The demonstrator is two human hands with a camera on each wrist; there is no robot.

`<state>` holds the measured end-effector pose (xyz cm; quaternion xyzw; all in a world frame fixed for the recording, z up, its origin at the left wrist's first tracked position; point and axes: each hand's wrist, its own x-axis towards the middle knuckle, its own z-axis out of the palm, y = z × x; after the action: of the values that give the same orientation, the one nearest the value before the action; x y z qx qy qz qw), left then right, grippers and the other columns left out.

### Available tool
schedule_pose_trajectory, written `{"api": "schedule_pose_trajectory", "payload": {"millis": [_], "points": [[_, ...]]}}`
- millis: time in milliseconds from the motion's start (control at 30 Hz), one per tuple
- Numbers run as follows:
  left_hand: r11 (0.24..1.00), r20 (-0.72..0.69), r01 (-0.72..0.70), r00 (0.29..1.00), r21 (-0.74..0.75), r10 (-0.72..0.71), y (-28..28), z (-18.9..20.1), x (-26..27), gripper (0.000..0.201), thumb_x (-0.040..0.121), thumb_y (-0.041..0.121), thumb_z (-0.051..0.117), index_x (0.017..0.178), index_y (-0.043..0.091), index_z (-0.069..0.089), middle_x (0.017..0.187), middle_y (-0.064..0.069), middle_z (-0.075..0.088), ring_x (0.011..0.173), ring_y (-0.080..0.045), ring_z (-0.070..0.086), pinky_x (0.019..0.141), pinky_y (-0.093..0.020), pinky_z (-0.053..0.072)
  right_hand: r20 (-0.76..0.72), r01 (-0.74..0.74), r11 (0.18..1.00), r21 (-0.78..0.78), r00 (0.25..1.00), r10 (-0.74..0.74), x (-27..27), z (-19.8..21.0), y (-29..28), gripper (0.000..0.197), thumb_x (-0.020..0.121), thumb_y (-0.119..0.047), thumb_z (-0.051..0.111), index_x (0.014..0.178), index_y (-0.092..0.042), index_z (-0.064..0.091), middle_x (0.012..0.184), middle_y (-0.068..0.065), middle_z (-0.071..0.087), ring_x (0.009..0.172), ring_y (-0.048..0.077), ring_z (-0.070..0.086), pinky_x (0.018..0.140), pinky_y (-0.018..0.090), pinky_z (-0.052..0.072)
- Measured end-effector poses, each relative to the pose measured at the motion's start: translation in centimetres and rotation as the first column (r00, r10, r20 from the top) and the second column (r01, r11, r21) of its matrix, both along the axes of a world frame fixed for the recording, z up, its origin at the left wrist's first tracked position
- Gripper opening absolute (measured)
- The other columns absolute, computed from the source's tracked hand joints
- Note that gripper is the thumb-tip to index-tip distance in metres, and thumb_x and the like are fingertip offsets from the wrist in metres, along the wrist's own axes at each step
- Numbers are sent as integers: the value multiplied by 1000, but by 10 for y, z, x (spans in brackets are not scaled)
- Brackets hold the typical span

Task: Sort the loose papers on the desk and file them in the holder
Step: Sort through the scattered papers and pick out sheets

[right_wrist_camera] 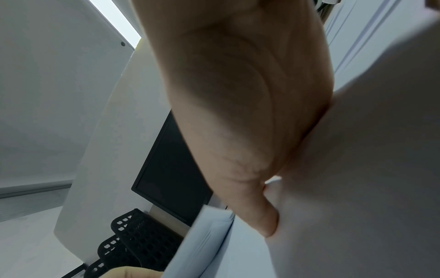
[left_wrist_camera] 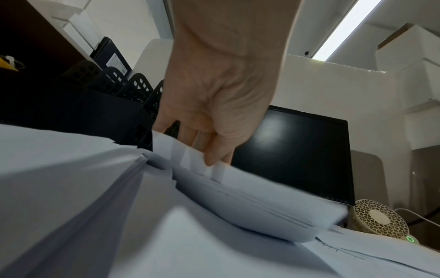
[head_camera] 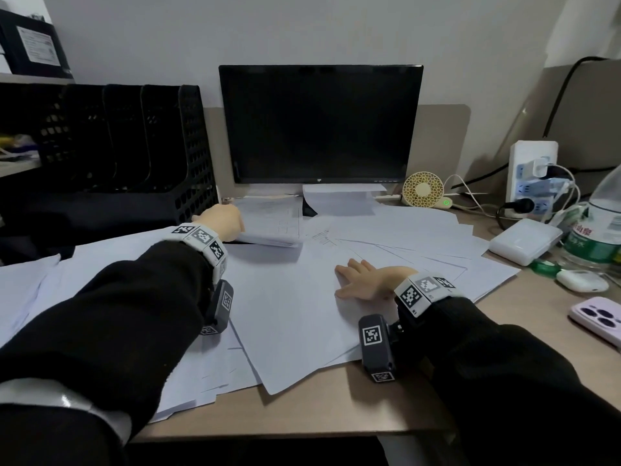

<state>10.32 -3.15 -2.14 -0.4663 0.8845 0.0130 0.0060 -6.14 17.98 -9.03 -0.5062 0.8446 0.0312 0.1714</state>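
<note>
White loose papers [head_camera: 302, 314] lie fanned over the desk. My left hand [head_camera: 223, 222] grips one end of a thick stack of papers [head_camera: 270, 228], lifted a little off the sheets right beside the black mesh file holder [head_camera: 134, 146]. In the left wrist view the left hand [left_wrist_camera: 204, 146] pinches the stack [left_wrist_camera: 250, 203], thumb on the near face and fingers behind it. My right hand [head_camera: 356, 279] lies flat, fingers spread, on the loose sheets at centre. The right wrist view shows its thumb [right_wrist_camera: 262, 212] pressed on a sheet [right_wrist_camera: 357, 169], with the holder [right_wrist_camera: 142, 240] beyond.
A dark monitor [head_camera: 319, 122] stands at the back centre, with a small fan [head_camera: 422, 190] to its right. A power strip [head_camera: 532, 176], white box [head_camera: 524, 240], water bottle [head_camera: 601, 227], earbud case [head_camera: 581, 280] and phone [head_camera: 598, 319] crowd the right side.
</note>
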Motion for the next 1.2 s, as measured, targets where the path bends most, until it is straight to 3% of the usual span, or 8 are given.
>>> {"api": "schedule_pose_trajectory", "payload": {"millis": [200, 533, 800, 900, 967, 1033, 1100, 1200], "points": [[997, 98, 32, 994, 72, -39, 31, 9, 0, 33, 95, 20, 45, 120, 4, 59, 127, -18, 57, 116, -37, 53, 101, -43, 42, 32, 43, 999, -29, 999, -42, 3, -1, -1, 56, 95, -39, 44, 144, -17, 29, 148, 9, 25, 143, 31, 14, 115, 50, 14], [835, 282, 369, 819, 408, -499, 163, 25, -1, 99, 70, 68, 67, 150, 39, 17, 156, 10, 25, 135, -23, 39, 102, -37, 43, 28, 99, 994, -41, 995, -98, 10, 8, -2, 32, 90, -39, 51, 110, -15, 45, 126, 9, 39, 131, 30, 31, 108, 47, 26], [854, 510, 434, 686, 287, -520, 219, 19, 5, 114, 81, 56, 66, 150, 27, -20, 158, 3, -22, 147, -22, -3, 100, -21, 6, 228, 86, 996, -33, 971, -76, 8, 23, 13, 54, 97, -24, 49, 147, -19, 30, 151, 7, 24, 143, 29, 16, 116, 45, 16], [864, 546, 413, 670, 289, -503, 216, 16, 5, 110, 84, 42, 70, 151, 25, -15, 161, -5, -9, 142, -30, 20, 96, -28, 30, 270, 41, 999, -26, 962, -33, 8, 30, 18, 38, 100, -14, 41, 134, 2, 42, 145, 15, 33, 139, 35, 25, 113, 44, 18], [875, 542, 363, 687, 320, -483, 207, 14, 7, 99, 80, 32, 71, 150, 26, 2, 148, -12, 32, 97, -30, 55, 68, -31, 46, 302, 53, 997, -49, 953, -36, 7, 33, 21, 44, 102, -15, 36, 141, 5, 35, 150, 19, 30, 139, 34, 27, 113, 39, 20], [860, 500, 395, 701, 322, -509, 202, 13, 9, 64, 78, 26, 68, 133, 17, 36, 104, -7, 55, 63, -18, 48, 54, -24, 39, 355, 74, 994, -86, 934, -39, 2, 36, 22, 47, 104, -21, 33, 145, 4, 31, 151, 18, 31, 138, 31, 31, 101, 26, 30], [834, 451, 479, 702, 275, -552, 199, 13, 10, 15, 80, 22, 64, 84, 12, 54, 67, 0, 47, 52, -16, 39, 49, -22, 31, 445, 144, 979, -145, 893, -65, -3, 39, 24, 44, 104, -25, 32, 138, 1, 42, 145, 20, 38, 130, 31, 40, 81, 29, 34], [836, 360, 499, 754, 231, -549, 183, 21, 12, 29, 79, 16, 60, 59, 15, 39, 57, 1, 39, 52, -18, 35, 50, -23, 28, 593, 271, 935, -229, 801, -86, -15, 41, 27, 47, 103, -37, 30, 132, -6, 51, 139, 20, 45, 116, 20, 46, 87, 28, 33]]}}
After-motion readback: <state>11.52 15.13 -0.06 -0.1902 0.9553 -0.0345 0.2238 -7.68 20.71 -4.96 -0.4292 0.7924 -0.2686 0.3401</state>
